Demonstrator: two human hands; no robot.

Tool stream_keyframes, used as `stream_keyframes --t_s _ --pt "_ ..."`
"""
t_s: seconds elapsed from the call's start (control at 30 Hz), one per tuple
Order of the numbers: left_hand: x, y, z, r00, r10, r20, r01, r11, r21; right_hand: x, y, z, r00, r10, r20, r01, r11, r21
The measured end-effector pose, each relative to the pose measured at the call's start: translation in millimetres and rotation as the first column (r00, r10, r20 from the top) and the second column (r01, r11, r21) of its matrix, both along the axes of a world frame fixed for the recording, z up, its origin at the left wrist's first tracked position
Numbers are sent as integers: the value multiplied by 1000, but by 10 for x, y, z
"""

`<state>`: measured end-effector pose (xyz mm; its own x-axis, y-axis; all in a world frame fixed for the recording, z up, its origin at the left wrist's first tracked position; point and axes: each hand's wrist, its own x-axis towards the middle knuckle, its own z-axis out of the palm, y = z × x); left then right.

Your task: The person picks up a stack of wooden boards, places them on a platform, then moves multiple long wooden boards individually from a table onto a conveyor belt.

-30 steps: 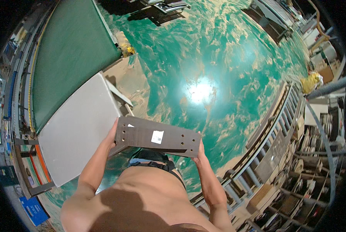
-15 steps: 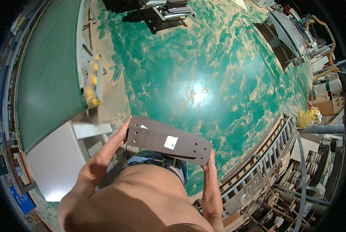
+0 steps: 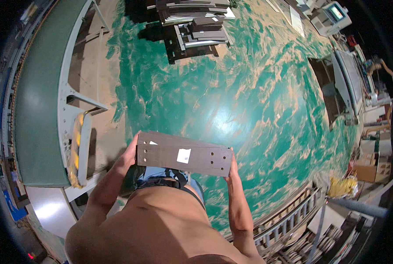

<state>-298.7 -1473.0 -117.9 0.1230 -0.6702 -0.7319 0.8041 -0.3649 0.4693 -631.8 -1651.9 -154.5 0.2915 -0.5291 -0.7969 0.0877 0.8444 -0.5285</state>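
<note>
A stack of dark brown boards [image 3: 165, 155] is held level in front of my waist, between both hands. The top board has several round holes near each end and a white label near its middle. My left hand [image 3: 129, 154] grips the left end, and my right hand [image 3: 232, 169] grips the right end. Both hands are closed on the ends, with some fingers hidden behind or under the boards. The boards in the stack are slightly fanned along the far edge.
A green conveyor belt [image 3: 47, 97] on a grey frame runs along the left, with a yellow-and-black striped guard [image 3: 77, 147] at its near end. Ahead, piled boards [image 3: 196, 20] stand on the dusty green floor [image 3: 179, 92]. A roller rack [image 3: 289, 220] lies at the lower right.
The view has turned and shifted forward. The pile of boards ahead shows more fully, and the conveyor sits farther left. Both hands still hold the stack, now more level.
</note>
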Motion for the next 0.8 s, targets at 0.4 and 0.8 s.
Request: stream_keyframes --t_s 0.4,0.8 --pt "1311 -3265 -53 995 92 -24 -90 993 70 1306 -3426 5 990 135 50 -139 987 82" --pt "2458 -5876 -1347 901 432 36 -420 850 317 3032 -6598 -1189 944 314 102 -319 947 34"
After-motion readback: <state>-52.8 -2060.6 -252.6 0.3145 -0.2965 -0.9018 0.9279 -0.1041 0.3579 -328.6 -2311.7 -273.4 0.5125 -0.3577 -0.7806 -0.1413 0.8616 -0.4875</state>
